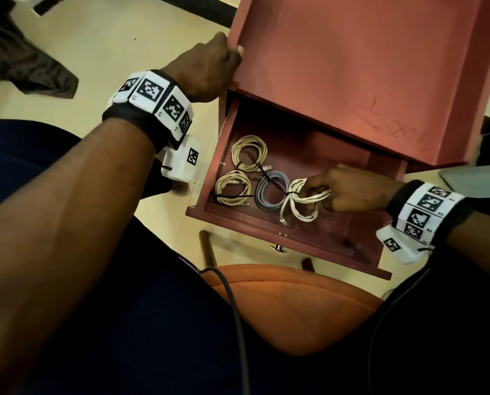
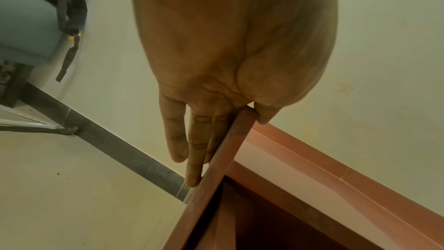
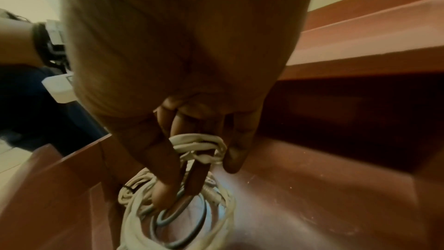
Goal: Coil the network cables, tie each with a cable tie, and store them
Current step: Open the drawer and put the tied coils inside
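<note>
Now you are storing: right hand [image 1: 349,192] is gripping the white coil [image 1: 303,202] over the drawer [image 1: 295,238], at 3 o'clock of the grey coil [image 1: 270,192]. Left hand [image 1: 209,69] is clasping the surface [image 1: 352,67] edge. Next, I judge, you are releasing.

The desk top [image 1: 352,81] hides the drawer's [image 1: 295,232] rear; the right hand [image 1: 349,189] covers part of the white coil [image 1: 300,201].

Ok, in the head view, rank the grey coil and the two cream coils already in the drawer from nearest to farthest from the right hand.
From the right hand:
1. grey coil, just beside the white coil it grips.
2. rear cream coil and front-left cream coil, at the drawer's left end: too close to call.
</note>
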